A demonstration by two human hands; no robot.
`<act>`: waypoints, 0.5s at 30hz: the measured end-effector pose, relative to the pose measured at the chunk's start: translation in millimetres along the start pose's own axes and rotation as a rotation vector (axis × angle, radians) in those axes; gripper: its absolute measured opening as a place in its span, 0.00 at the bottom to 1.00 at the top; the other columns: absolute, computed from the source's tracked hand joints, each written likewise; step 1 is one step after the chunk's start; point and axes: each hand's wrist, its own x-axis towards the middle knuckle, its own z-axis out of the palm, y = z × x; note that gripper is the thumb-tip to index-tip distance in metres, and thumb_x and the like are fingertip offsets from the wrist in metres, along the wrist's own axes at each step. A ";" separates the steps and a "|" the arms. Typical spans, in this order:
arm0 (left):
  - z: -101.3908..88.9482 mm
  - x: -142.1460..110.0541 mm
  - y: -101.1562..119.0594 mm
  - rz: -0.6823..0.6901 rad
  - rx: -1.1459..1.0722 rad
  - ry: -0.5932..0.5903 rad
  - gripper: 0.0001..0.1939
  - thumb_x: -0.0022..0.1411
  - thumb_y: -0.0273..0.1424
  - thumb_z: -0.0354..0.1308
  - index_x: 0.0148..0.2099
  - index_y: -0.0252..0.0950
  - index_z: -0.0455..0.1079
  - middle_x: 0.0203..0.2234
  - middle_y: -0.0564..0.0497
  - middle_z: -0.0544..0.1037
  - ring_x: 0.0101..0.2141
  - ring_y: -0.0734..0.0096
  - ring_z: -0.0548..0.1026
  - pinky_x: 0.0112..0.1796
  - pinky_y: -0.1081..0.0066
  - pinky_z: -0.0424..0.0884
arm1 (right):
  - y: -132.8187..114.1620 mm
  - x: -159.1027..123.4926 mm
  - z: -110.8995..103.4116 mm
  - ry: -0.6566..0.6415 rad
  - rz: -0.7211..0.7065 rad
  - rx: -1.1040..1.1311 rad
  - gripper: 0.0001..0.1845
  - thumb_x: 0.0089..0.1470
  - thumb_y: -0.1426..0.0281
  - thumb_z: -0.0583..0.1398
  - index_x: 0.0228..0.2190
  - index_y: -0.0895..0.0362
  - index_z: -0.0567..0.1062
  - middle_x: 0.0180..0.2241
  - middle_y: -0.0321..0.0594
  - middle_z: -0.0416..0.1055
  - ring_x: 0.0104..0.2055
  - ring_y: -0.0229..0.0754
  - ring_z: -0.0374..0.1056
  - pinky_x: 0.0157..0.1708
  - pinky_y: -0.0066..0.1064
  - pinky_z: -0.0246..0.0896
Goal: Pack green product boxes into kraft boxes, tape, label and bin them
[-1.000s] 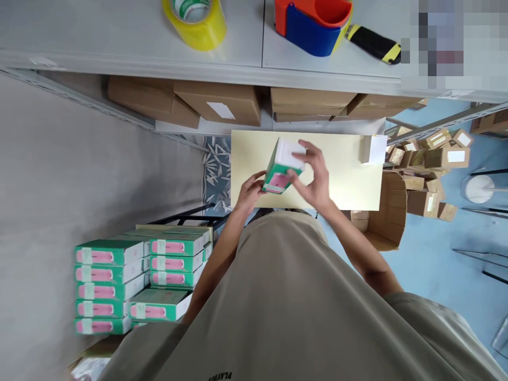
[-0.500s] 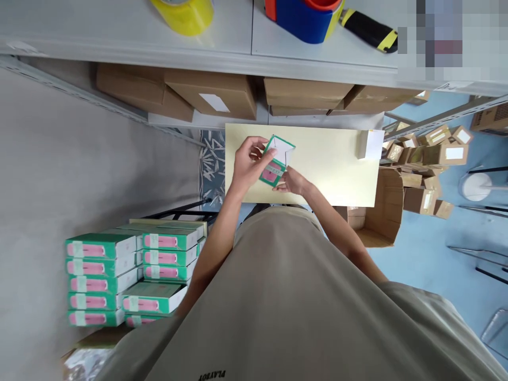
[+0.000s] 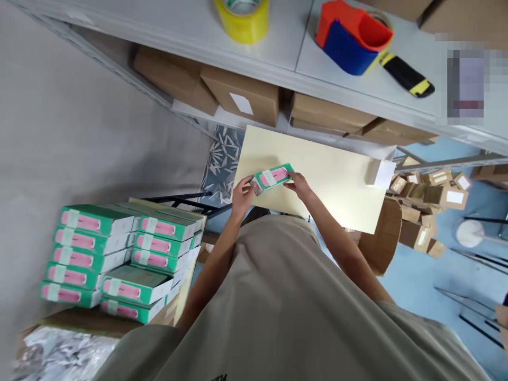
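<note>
A small green box (image 3: 273, 177) with a pink panel and a white end lies lengthwise between my two hands, just above the pale yellow board (image 3: 337, 180). My left hand (image 3: 243, 194) grips its left end with curled fingers. My right hand (image 3: 300, 185) pinches its right end. A stack of several matching green and pink boxes (image 3: 119, 254) stands at the lower left, beside my left arm.
A small white box (image 3: 380, 173) sits on the board's right edge. A yellow tape roll (image 3: 243, 18), a red and blue tape dispenser (image 3: 351, 37) and a black and yellow knife (image 3: 407, 79) lie on the grey shelf (image 3: 286, 69). Brown cartons fill the shelf below and the blue floor at right.
The box has turned from end-up to lying flat and lengthwise between both hands. My hands have dropped lower and nearer my body. The view has tilted and swung left.
</note>
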 end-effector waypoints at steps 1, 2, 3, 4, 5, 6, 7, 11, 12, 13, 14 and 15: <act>-3.3 -0.1 -10.1 -0.078 -0.079 0.046 0.18 0.56 0.40 0.74 0.45 0.39 0.78 0.47 0.45 0.85 0.43 0.61 0.81 0.46 0.65 0.78 | -7.7 11.3 14.6 0.016 -0.059 -0.130 0.12 0.70 0.57 0.64 0.44 0.51 0.73 0.42 0.39 0.78 0.40 0.41 0.79 0.47 0.34 0.84; -5.1 1.3 -18.3 -0.153 -0.165 0.074 0.16 0.54 0.37 0.74 0.43 0.39 0.77 0.44 0.46 0.84 0.44 0.61 0.81 0.47 0.65 0.78 | -16.6 22.6 30.3 0.022 -0.107 -0.241 0.12 0.70 0.57 0.63 0.46 0.51 0.73 0.44 0.39 0.79 0.42 0.42 0.80 0.49 0.37 0.84; -5.6 4.3 -24.4 -0.213 -0.238 0.087 0.15 0.53 0.35 0.73 0.42 0.40 0.75 0.42 0.48 0.83 0.44 0.62 0.81 0.49 0.65 0.78 | -26.5 33.6 46.1 0.017 -0.144 -0.329 0.12 0.70 0.57 0.63 0.47 0.51 0.74 0.45 0.40 0.80 0.46 0.45 0.80 0.52 0.40 0.83; -5.2 8.7 -28.5 -0.256 -0.295 0.089 0.14 0.52 0.32 0.72 0.40 0.40 0.73 0.39 0.50 0.82 0.44 0.63 0.80 0.50 0.64 0.78 | -36.9 44.1 61.2 0.010 -0.171 -0.398 0.13 0.68 0.58 0.64 0.49 0.51 0.75 0.46 0.41 0.81 0.49 0.48 0.80 0.55 0.44 0.82; -4.0 14.6 -30.7 -0.281 -0.335 0.083 0.14 0.50 0.31 0.70 0.38 0.40 0.71 0.36 0.52 0.80 0.43 0.65 0.80 0.51 0.65 0.77 | -47.6 53.6 74.9 0.003 -0.194 -0.457 0.14 0.67 0.59 0.65 0.50 0.51 0.75 0.48 0.42 0.82 0.52 0.51 0.80 0.59 0.47 0.80; -2.5 21.6 -31.5 -0.292 -0.358 0.075 0.14 0.49 0.30 0.69 0.37 0.40 0.69 0.34 0.53 0.79 0.42 0.66 0.79 0.51 0.65 0.77 | -58.3 62.2 86.8 0.000 -0.221 -0.524 0.16 0.66 0.60 0.66 0.52 0.51 0.76 0.49 0.44 0.83 0.56 0.55 0.80 0.62 0.50 0.78; -0.8 29.5 -31.1 -0.297 -0.375 0.066 0.15 0.48 0.29 0.69 0.36 0.40 0.67 0.32 0.54 0.77 0.40 0.68 0.79 0.50 0.66 0.77 | -68.6 69.8 96.6 0.000 -0.247 -0.589 0.18 0.65 0.60 0.66 0.53 0.52 0.77 0.51 0.46 0.83 0.59 0.57 0.79 0.64 0.53 0.75; 5.2 62.4 -25.2 -0.311 -0.445 0.021 0.19 0.47 0.28 0.69 0.35 0.41 0.61 0.28 0.57 0.73 0.37 0.71 0.76 0.46 0.70 0.74 | -99.6 91.1 118.4 0.028 -0.317 -0.742 0.25 0.62 0.64 0.66 0.60 0.55 0.78 0.60 0.52 0.82 0.66 0.63 0.76 0.71 0.59 0.67; 5.7 69.2 -24.0 -0.312 -0.457 0.003 0.20 0.47 0.27 0.70 0.35 0.42 0.60 0.28 0.58 0.72 0.37 0.71 0.76 0.46 0.70 0.74 | -103.8 94.4 120.9 0.040 -0.326 -0.761 0.27 0.62 0.65 0.65 0.61 0.55 0.77 0.61 0.53 0.81 0.67 0.64 0.75 0.72 0.60 0.66; 5.7 74.9 -23.1 -0.313 -0.468 -0.018 0.20 0.48 0.28 0.70 0.35 0.42 0.60 0.28 0.58 0.72 0.37 0.71 0.76 0.46 0.70 0.74 | -106.5 96.9 122.8 0.051 -0.335 -0.774 0.29 0.62 0.65 0.65 0.63 0.55 0.77 0.62 0.53 0.81 0.67 0.64 0.75 0.72 0.61 0.66; 5.1 79.4 -22.5 -0.313 -0.478 -0.046 0.20 0.48 0.28 0.71 0.35 0.42 0.60 0.28 0.58 0.72 0.38 0.70 0.77 0.46 0.69 0.75 | -107.6 98.5 124.4 0.061 -0.344 -0.781 0.30 0.62 0.65 0.65 0.64 0.55 0.77 0.64 0.53 0.80 0.68 0.64 0.74 0.73 0.61 0.66; 3.9 82.5 -22.3 -0.312 -0.486 -0.076 0.20 0.48 0.28 0.71 0.35 0.41 0.61 0.29 0.57 0.73 0.39 0.69 0.78 0.47 0.69 0.75 | -107.3 99.0 125.8 0.071 -0.354 -0.784 0.32 0.62 0.66 0.64 0.65 0.55 0.76 0.65 0.53 0.80 0.68 0.63 0.74 0.73 0.60 0.67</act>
